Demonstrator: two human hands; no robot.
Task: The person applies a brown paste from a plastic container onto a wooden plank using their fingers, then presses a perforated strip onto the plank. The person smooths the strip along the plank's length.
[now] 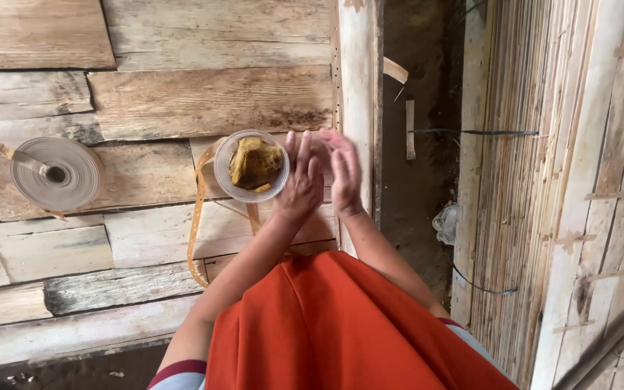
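My left hand [301, 184] and my right hand [342, 173] are held palm to palm over a plank table [182, 101], fingers straight and pointing away from me. Nothing shows between the palms, and the gap itself is hidden. Just left of my left hand, touching or nearly touching it, stands a clear plastic cup [251, 166] with a yellow-brown lump inside. A thin tan strip [196, 224] loops from the cup towards me across the planks.
A roll of grey-tan band [55, 173] lies flat at the table's left. A pale wooden post [359, 79] edges the table on the right, with a dirt floor [420, 180] beyond it and a wall of bamboo slats [529, 180]. Orange cloth [341, 325] covers my lap.
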